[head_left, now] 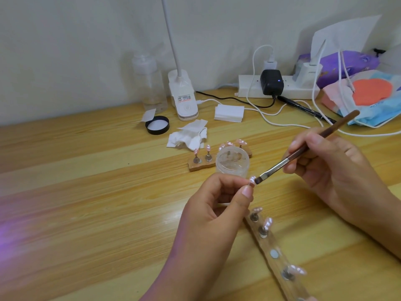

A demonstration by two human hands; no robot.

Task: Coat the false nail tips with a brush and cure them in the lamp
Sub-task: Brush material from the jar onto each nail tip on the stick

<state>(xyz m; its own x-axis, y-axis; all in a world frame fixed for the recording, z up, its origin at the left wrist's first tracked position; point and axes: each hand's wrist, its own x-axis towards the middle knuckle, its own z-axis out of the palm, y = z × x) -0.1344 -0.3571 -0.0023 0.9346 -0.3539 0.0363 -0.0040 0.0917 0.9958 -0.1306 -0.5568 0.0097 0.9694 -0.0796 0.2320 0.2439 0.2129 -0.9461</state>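
left hand (213, 202) pinches a nail tip (252, 181) on its stand, thumb and fingers curled. right hand (325, 161) grips the brush (303, 149), bristles touching the tip. just behind, an open clear jar (232, 163); a strip holder (274, 250) with more tips lies below on the wooden table (86, 192).

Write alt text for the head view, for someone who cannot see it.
The left hand pinches a nail tip while the right hand holds a brush with its bristles against the tip, over a wooden desk. A clear jar and two wooden holders of more tips lie nearby.
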